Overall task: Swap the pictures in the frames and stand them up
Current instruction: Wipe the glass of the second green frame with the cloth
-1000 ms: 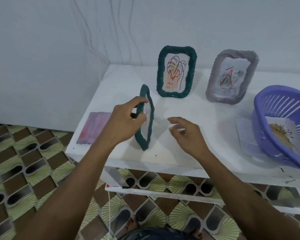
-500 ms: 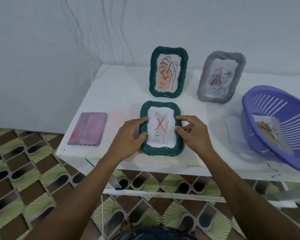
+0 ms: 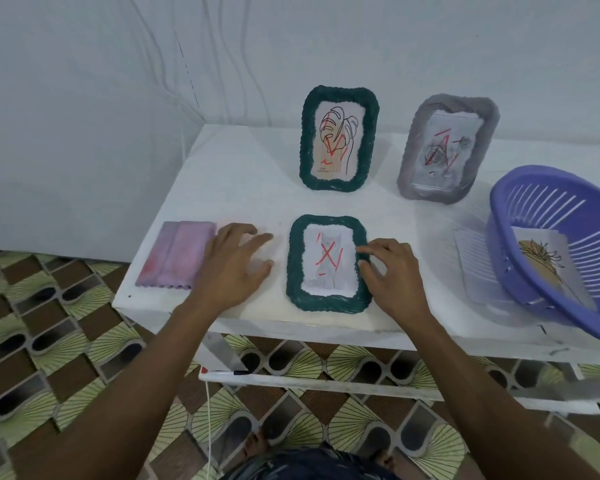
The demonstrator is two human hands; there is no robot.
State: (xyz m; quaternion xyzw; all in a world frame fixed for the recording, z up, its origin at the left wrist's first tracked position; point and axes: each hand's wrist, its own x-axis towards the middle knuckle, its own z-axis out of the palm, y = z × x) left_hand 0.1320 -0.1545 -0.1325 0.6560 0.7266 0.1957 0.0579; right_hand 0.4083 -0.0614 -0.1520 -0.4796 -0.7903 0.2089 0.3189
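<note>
A small green woven frame (image 3: 327, 263) with a red-marked white picture lies near the front edge of the white table (image 3: 229, 174). My right hand (image 3: 392, 273) touches its right border with loosely bent fingers. My left hand (image 3: 234, 263) hovers open just left of the frame, apart from it, holding nothing. Behind them a larger green frame (image 3: 338, 138) with a leaf drawing stands upright. A grey frame (image 3: 447, 148) with a red-scribbled picture stands to its right.
A pink folded cloth (image 3: 177, 259) lies at the table's front left corner. A purple slotted basket (image 3: 565, 244) at the right holds a loose drawing (image 3: 541, 261). The white wall runs close behind the frames. Patterned floor tiles lie below.
The small green frame went from held upright and edge-on to resting face-up on the table. My left hand has let go of it and moved left. My right hand stays at its right edge.
</note>
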